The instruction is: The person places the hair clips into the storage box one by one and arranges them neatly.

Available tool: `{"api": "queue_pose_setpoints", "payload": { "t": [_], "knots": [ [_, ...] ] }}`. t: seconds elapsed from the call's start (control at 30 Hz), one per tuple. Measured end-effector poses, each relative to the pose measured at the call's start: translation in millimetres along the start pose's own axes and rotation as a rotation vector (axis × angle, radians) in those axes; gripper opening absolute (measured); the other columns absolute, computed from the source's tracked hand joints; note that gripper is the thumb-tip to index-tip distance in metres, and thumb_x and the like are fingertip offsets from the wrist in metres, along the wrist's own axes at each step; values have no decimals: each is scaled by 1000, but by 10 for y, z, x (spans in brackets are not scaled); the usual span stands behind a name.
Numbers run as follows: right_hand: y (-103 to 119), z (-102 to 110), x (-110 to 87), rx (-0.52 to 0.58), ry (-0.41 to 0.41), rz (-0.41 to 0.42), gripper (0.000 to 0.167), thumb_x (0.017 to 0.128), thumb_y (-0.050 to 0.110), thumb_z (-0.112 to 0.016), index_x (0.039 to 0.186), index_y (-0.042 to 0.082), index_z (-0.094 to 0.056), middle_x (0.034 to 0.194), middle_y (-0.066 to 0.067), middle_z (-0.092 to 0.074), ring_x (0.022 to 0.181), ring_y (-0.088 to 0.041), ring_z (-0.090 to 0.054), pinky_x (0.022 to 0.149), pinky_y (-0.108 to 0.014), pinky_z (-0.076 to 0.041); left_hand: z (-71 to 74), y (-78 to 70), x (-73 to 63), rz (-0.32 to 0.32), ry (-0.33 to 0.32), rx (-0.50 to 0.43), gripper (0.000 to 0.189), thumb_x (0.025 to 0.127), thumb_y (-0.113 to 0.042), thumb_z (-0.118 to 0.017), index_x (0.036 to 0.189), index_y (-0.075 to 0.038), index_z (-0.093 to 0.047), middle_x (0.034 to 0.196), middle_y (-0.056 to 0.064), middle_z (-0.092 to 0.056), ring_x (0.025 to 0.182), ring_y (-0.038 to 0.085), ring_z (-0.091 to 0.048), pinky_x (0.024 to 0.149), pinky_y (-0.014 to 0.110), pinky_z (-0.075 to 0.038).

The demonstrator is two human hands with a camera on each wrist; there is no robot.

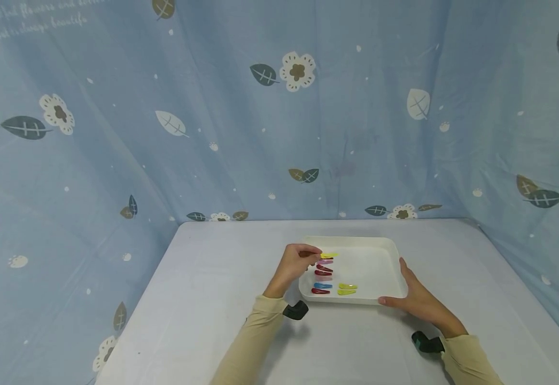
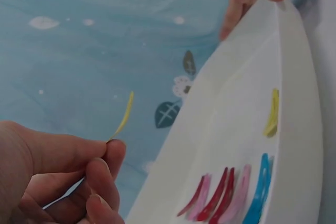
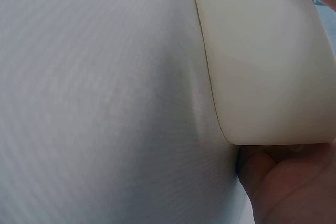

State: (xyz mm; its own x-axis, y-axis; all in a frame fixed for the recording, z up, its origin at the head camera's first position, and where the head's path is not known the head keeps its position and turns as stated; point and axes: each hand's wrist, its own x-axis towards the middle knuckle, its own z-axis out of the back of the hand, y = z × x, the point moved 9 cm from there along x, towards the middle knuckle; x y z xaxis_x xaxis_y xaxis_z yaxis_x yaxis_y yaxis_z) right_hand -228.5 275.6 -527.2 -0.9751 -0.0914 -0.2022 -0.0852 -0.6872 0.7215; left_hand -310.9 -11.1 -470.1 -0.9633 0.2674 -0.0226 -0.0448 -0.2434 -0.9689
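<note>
My left hand (image 1: 293, 266) pinches a yellow snap hair clip (image 2: 126, 113) between thumb and fingertips, above the left side of a white tray (image 1: 373, 264). Below it in the tray lies a column of hair clips: red, pink and a blue clip (image 1: 323, 286), with a dark red clip (image 1: 320, 291) nearest the front wall. To the right of that column two yellow-green clips (image 1: 347, 292) lie one before the other. My right hand (image 1: 421, 300) grips the tray's front right corner, thumb at the front rim and fingers along the right side.
The tray rests on a table with a white cloth (image 1: 222, 278). Behind and at both sides hangs a blue curtain (image 1: 241, 123) with leaf and flower prints. Dark wrist-worn devices (image 1: 296, 310) sit by both sleeves.
</note>
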Motion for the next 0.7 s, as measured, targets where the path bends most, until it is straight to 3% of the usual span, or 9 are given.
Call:
{"api": "queue_pose_setpoints", "payload": {
  "t": [0.07, 0.27, 0.7],
  "knots": [
    [6, 1, -1, 6, 0, 7, 139, 80, 45, -86, 161, 0, 18, 166, -40, 5, 150, -65, -5, 112, -82, -15, -33, 1, -4, -5, 7, -8, 15, 97, -11, -71, 106, -2, -79, 102, 14, -77, 92, 39, -69, 69, 30, -52],
    [3, 3, -5, -1, 4, 2, 139, 80, 45, -85, 161, -1, 17, 166, -40, 4, 150, -66, -5, 112, -82, -15, -125, 10, -2, -28, 28, -14, 18, 96, -9, -70, 107, 3, -77, 101, 18, -77, 100, 45, -71, 87, 52, -58],
    [-13, -1, 7, 20, 8, 26, 138, 81, 44, -85, 162, 0, 17, 167, -39, 5, 151, -64, -4, 113, -82, -14, -278, 62, 33, -18, 54, -1, 17, 95, -8, -72, 105, 5, -78, 104, 18, -79, 98, 37, -76, 88, 46, -61]
  ]
}}
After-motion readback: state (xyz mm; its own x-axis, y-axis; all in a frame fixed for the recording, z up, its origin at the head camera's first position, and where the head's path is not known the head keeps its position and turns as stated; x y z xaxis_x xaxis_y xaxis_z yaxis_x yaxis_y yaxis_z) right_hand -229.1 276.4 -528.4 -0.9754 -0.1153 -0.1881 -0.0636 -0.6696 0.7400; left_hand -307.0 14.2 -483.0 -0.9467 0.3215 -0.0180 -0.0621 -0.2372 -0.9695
